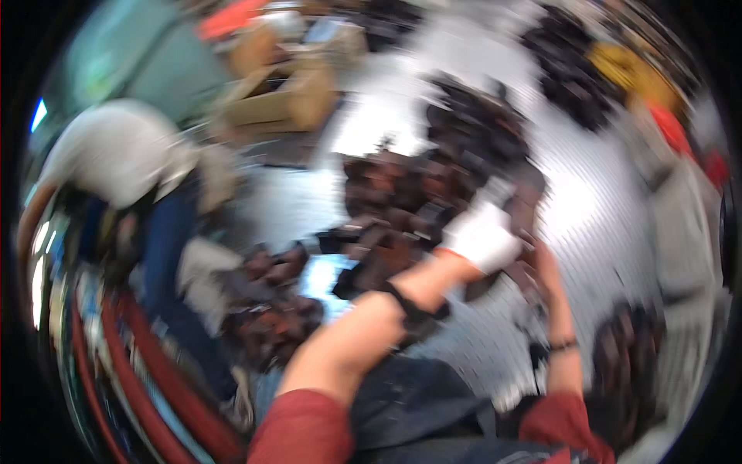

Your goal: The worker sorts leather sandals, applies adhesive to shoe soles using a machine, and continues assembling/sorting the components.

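Note:
The picture is heavily blurred by motion. My left hand (483, 236) wears a white glove and reaches forward onto a heap of dark brown pieces (402, 209) lying on a pale ribbed floor (595, 209). A black strap (413, 309) circles that forearm. My right hand (541, 267) is bare, with a dark band at the wrist, and lies just right of the gloved hand against the same dark pieces. The blur hides whether either hand grips anything. Both sleeves are red.
Another person crouches at the left, with a white head covering (116, 151), blue clothes and a white-gloved hand (201, 271) over a second dark heap (270, 309). Cardboard boxes (286, 97) stand at the back. More dark piles (572, 69) lie at the far right.

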{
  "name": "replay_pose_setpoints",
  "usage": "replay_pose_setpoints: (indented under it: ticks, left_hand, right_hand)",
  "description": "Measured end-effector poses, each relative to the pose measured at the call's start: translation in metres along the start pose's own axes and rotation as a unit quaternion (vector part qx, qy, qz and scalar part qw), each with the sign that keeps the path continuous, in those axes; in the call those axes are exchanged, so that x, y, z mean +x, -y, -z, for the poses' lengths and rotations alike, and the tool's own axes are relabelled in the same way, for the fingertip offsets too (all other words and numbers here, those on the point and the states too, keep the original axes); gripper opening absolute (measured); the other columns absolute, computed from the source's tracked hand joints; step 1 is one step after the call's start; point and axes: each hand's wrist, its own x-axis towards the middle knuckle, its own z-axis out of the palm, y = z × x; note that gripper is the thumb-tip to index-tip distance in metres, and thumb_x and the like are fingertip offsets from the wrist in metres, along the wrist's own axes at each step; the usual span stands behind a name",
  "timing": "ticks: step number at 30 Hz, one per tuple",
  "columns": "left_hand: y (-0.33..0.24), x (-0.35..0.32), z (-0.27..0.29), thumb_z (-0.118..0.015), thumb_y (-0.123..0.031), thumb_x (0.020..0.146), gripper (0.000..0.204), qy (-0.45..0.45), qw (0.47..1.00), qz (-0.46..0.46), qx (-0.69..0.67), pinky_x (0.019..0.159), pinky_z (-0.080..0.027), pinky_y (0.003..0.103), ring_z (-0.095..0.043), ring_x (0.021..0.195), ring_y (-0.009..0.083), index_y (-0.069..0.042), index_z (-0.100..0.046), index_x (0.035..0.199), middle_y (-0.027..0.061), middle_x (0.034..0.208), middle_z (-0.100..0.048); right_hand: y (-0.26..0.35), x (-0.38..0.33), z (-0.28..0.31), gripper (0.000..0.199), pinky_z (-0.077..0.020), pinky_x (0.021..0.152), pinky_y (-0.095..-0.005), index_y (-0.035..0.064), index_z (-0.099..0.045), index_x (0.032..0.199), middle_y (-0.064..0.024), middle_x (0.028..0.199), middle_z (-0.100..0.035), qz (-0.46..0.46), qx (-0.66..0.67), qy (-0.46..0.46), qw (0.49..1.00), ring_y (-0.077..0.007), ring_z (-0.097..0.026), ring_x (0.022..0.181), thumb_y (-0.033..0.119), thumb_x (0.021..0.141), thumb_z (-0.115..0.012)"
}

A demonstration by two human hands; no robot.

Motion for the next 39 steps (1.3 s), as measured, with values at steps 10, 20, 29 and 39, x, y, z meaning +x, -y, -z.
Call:
replay_pose_setpoints:
  ticks: [10,20,29,39]
  left_hand:
    - [0.037,0.044,0.006,-0.06,-0.019,0.081,0.017,-0.019,0.921,0.218,-0.321,0.049,-0.041,0.029,-0.054,0.062,0.0146,-0.006,-0.057,0.091,0.0061,0.077,-0.057]
    - [0.078,0.014,-0.026,-0.057,-0.031,0.083,0.041,0.193,0.974,0.114,-0.039,0.081,-0.045,0.035,-0.058,0.093,0.0262,0.004,-0.052,0.104,0.0225,0.097,-0.06]
    - [0.174,-0.117,-0.148,-0.063,-0.028,0.081,0.046,0.411,0.897,0.096,-0.131,0.089,-0.043,0.042,-0.056,0.108,0.0389,0.002,-0.049,0.114,0.0255,0.107,-0.058]
    - [0.195,-0.162,-0.217,-0.065,-0.031,0.078,0.052,0.393,0.902,0.107,-0.14,0.092,-0.043,0.047,-0.053,0.11,0.0433,-0.001,-0.048,0.116,0.0257,0.114,-0.055]
  right_hand:
    - [-0.194,-0.07,0.122,0.057,-0.0475,0.09,-0.0471,0.0061,-0.047,0.127,-0.0221,0.122,-0.057,-0.263,-0.476,-0.15,0.826,-0.037,-0.057,0.11,0.037,0.083,-0.066]
    - [-0.234,-0.065,0.094,0.079,-0.0492,0.084,-0.0499,0.0072,-0.034,0.135,-0.0265,0.123,-0.044,-0.228,-0.458,-0.224,0.83,-0.0464,-0.056,0.101,0.031,0.069,-0.071]
    - [-0.192,0.031,0.183,0.054,-0.0465,0.086,-0.0482,0.0034,-0.046,0.127,-0.0241,0.123,-0.047,-0.067,-0.576,-0.268,0.769,-0.0449,-0.056,0.101,0.026,0.082,-0.065]
    - [-0.18,0.074,-0.152,0.061,-0.0436,0.097,-0.0435,0.0057,-0.045,0.131,-0.0238,0.124,-0.055,0.111,-0.361,0.117,0.919,-0.041,-0.052,0.116,0.021,0.077,-0.069]
